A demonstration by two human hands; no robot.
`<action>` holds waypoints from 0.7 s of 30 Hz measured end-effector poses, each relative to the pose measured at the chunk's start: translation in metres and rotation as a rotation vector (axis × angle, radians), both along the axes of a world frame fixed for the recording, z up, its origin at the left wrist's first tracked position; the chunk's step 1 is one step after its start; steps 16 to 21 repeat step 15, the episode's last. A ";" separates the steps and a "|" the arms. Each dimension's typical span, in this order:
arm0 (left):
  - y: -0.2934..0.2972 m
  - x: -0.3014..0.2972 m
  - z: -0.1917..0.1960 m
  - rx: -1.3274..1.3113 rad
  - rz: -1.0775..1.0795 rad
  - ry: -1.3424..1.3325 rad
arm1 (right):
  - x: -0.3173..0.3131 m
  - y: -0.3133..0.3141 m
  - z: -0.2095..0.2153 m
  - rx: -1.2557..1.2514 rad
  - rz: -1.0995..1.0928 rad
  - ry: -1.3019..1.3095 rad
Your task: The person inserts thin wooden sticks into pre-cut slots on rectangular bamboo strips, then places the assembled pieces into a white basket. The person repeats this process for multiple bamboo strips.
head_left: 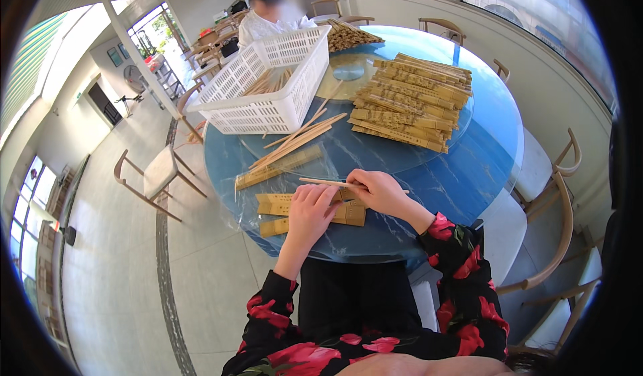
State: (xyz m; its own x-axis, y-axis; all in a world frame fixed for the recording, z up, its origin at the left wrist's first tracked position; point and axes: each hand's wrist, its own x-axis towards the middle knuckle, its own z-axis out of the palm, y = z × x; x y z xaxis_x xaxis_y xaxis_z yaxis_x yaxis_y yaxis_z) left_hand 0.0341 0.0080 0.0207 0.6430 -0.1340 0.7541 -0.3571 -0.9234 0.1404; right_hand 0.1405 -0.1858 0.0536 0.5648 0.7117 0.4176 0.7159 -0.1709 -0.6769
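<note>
A pair of pale wooden chopsticks [320,181] lies crosswise at my hands near the table's front edge. My right hand [380,192] is closed, pinching the chopsticks near their right part. Just left of it, my left hand [310,210] is closed, thumb and fingers bent at a brown paper sleeve partly hidden between the hands. Beneath and beside my left hand lie flat brown paper chopstick sleeves [274,204]. Farther out are a sleeve in clear plastic film [278,167] and several loose chopsticks [303,139].
A white slotted plastic basket [261,118] with chopsticks inside stands at the back left. A big stack of sleeved chopsticks [412,101] sits right of it, and another pile [351,35] lies beyond. Across the blue round table [462,185] sits a person [258,24]. Chairs [159,171] stand around.
</note>
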 end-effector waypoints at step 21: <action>0.000 -0.002 -0.004 -0.022 -0.056 0.043 | 0.002 -0.005 -0.006 -0.076 0.003 -0.057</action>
